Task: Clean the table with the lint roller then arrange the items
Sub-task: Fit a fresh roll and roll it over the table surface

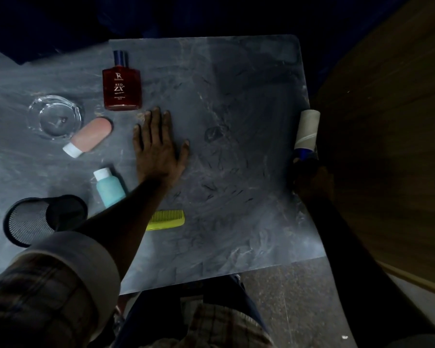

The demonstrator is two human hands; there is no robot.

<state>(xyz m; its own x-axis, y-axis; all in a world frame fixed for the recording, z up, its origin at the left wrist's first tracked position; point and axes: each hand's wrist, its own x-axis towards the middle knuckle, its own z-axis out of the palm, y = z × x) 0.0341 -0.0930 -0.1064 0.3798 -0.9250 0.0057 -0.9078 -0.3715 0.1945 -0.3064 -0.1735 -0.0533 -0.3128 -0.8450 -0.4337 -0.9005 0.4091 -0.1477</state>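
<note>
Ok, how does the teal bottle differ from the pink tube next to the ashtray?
The teal bottle has its white cap pointing away from the person; the pink tube has its cap toward them. The bottle is rounder, the tube flatter. The forearm crosses the bottle; the tube is uncovered. Both lie flat.

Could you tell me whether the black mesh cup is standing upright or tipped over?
Tipped over: the mesh cup lies on its side on the table, its side wall showing.
</note>
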